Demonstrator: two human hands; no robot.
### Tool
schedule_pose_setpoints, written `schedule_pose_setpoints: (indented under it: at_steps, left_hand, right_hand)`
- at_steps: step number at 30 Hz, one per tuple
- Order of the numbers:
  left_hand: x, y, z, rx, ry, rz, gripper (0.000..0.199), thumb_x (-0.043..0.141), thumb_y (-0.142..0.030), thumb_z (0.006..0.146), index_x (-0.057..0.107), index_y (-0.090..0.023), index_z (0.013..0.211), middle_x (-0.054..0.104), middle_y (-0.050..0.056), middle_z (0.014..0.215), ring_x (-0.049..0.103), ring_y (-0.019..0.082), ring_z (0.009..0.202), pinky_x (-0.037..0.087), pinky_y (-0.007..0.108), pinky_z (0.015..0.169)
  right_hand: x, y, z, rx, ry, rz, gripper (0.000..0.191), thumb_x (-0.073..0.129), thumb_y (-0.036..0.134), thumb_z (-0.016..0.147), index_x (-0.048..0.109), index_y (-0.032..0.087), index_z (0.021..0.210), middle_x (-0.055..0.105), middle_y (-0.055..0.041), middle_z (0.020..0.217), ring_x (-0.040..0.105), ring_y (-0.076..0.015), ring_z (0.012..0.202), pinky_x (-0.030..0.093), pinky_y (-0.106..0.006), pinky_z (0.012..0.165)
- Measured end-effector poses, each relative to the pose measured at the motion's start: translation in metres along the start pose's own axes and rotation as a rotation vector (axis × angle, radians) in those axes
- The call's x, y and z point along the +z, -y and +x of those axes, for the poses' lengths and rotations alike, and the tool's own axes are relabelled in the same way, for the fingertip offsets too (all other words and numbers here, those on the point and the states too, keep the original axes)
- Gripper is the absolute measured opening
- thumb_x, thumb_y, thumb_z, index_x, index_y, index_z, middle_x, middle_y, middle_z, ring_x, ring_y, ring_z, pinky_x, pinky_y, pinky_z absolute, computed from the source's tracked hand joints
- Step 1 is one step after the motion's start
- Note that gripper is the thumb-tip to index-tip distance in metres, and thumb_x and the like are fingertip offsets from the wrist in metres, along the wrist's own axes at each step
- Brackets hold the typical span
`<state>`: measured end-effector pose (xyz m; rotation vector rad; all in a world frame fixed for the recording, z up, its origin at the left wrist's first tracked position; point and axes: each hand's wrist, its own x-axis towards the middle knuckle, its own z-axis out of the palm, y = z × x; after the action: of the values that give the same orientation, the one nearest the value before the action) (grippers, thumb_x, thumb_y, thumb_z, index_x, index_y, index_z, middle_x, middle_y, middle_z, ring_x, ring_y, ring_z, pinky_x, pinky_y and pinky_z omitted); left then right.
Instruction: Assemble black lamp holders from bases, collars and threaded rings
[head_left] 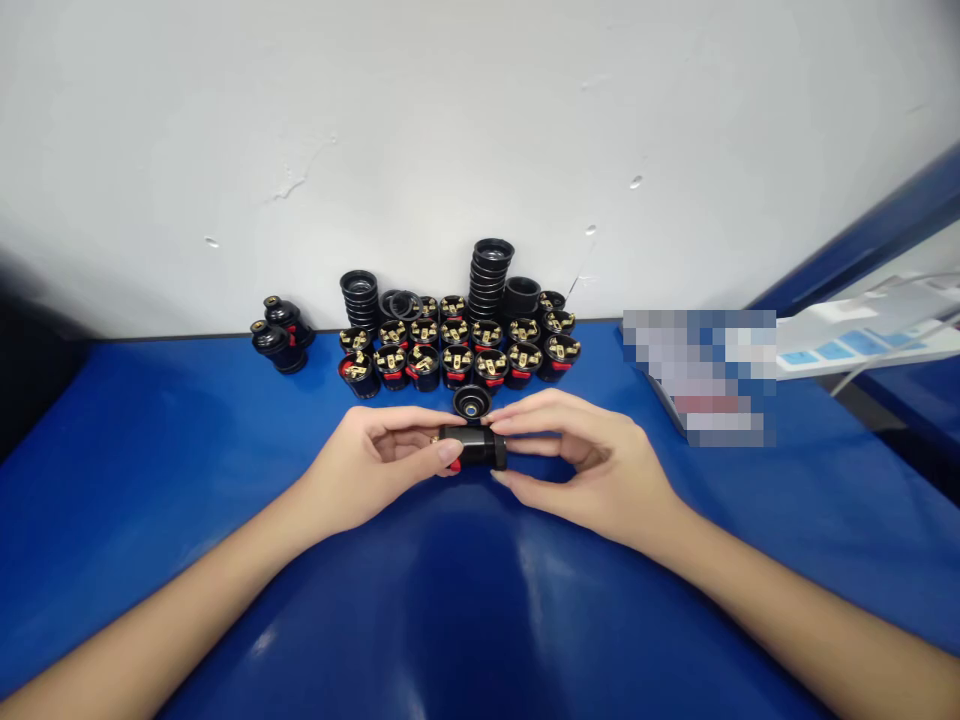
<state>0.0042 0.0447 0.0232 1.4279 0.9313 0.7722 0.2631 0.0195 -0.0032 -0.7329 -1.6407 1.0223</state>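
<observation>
Between my two hands a black lamp holder [474,447] lies sideways, just above the blue table. My left hand [382,455] is closed around its left end, thumb in front near a small red part. The fingers of my right hand [581,460] pinch the narrower ring at its right end. Right behind it sits a round black cap [472,402] with a small metal centre. Farther back stand several black lamp holder bodies [457,365] in rows, with brass contacts on top and red switches at the side.
Stacks of black threaded rings [491,275] rise behind the rows, by the white wall [450,130]. Two black lamp holders [279,345] stand at the back left of the blue table [172,450]. On the right lie a blurred-out flat object [697,390] and papers [847,340].
</observation>
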Motion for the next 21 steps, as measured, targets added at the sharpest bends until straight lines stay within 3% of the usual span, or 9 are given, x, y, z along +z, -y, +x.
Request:
schedule_pose_setpoints:
  at_steps: [4, 9, 13, 18, 21]
  left_hand:
    - [-0.001, 0.004, -0.001, 0.161, -0.008, 0.090, 0.031, 0.090, -0.028, 0.090, 0.087, -0.021, 0.120, 0.087, 0.008, 0.115, 0.086, 0.024, 0.099, 0.073, 0.036, 0.096]
    - [-0.002, 0.009, 0.000, 0.492, -0.029, 0.303, 0.035, 0.090, -0.014, 0.089, 0.086, -0.027, 0.121, 0.083, 0.006, 0.117, 0.082, 0.020, 0.107, 0.071, 0.031, 0.098]
    - [0.000, 0.010, -0.001, 0.688, -0.080, 0.506, 0.030, 0.081, -0.002, 0.091, 0.084, -0.025, 0.110, 0.079, 0.005, 0.116, 0.078, 0.017, 0.108, 0.066, 0.029, 0.099]
    - [0.003, 0.012, -0.002, 0.817, -0.050, 0.635, 0.032, 0.069, 0.005, 0.096, 0.079, -0.023, 0.110, 0.074, 0.006, 0.121, 0.074, 0.017, 0.115, 0.060, 0.031, 0.105]
    - [0.002, 0.013, -0.002, 0.792, -0.041, 0.666, 0.033, 0.082, -0.012, 0.096, 0.073, -0.024, 0.126, 0.072, 0.008, 0.128, 0.071, 0.020, 0.120, 0.059, 0.033, 0.108]
  right_hand:
    - [0.000, 0.001, 0.001, 0.041, -0.017, 0.007, 0.044, 0.090, 0.005, 0.084, 0.086, 0.028, 0.121, 0.079, -0.0061, 0.116, 0.085, -0.0249, 0.105, 0.078, -0.041, 0.091]
    - [-0.001, 0.001, 0.002, 0.083, -0.016, 0.064, 0.045, 0.090, 0.006, 0.083, 0.086, 0.028, 0.122, 0.080, -0.0055, 0.116, 0.086, -0.0251, 0.107, 0.077, -0.042, 0.093]
    - [0.000, 0.002, 0.002, 0.121, -0.015, 0.096, 0.044, 0.092, 0.007, 0.082, 0.087, 0.027, 0.120, 0.081, -0.0046, 0.113, 0.087, -0.0243, 0.103, 0.077, -0.040, 0.093]
    - [0.000, 0.004, 0.002, 0.155, -0.023, 0.132, 0.043, 0.093, 0.007, 0.080, 0.087, 0.026, 0.118, 0.083, -0.0043, 0.111, 0.088, -0.0237, 0.099, 0.077, -0.036, 0.090]
    - [0.001, 0.004, 0.003, 0.153, -0.020, 0.132, 0.043, 0.093, 0.007, 0.080, 0.087, 0.026, 0.118, 0.083, -0.0041, 0.111, 0.088, -0.0239, 0.100, 0.077, -0.036, 0.090]
